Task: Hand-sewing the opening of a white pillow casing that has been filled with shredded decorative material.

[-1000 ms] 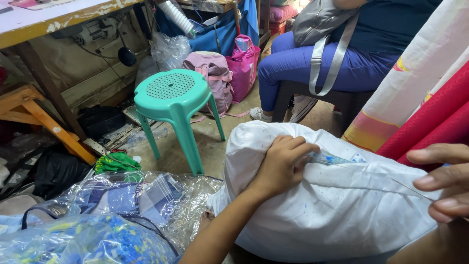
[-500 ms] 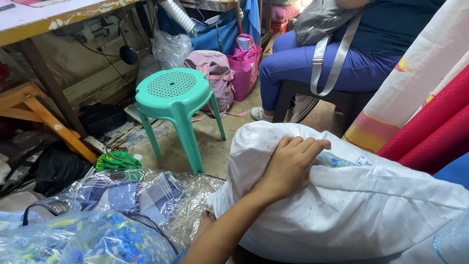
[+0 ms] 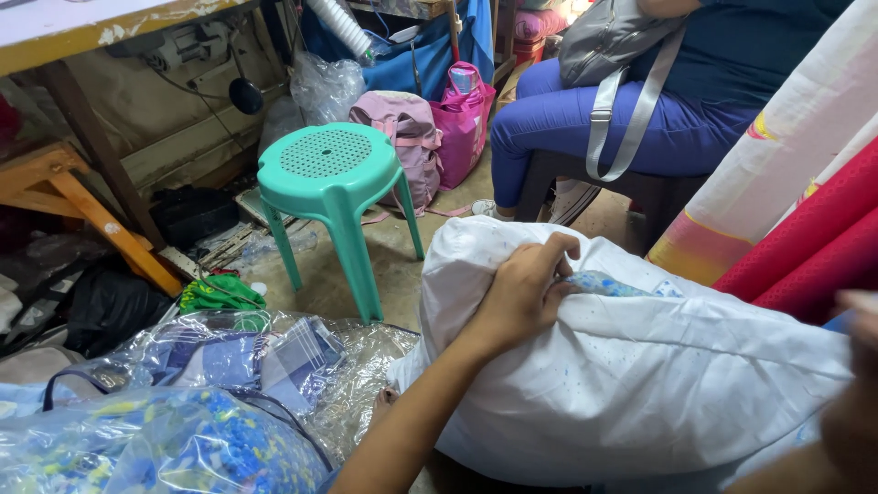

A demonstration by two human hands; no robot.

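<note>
1. The white pillow (image 3: 640,366) fills the lower right, lying beside the green stool (image 3: 334,197); it looks mostly stuffed into its cover, with blue patterned fabric (image 3: 608,285) showing at the top seam, so closing it seems left.
2. The left hand (image 3: 526,288) curls over that seam, fingers pinching the cover.
3. The right hand (image 3: 860,366) is a blur at the frame edge; I cannot tell its grip.

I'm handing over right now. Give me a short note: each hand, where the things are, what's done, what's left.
Left hand: closed on the white cover at its opening, where blue patterned fabric shows.
Right hand: blurred at the frame's right edge; grip unclear.
Things: stuffed white cover lies in front; green stool beyond; plastic-wrapped fabrics at left.
Done: cover mostly filled.
Left: blue fabric at the opening not yet tucked in.
</note>
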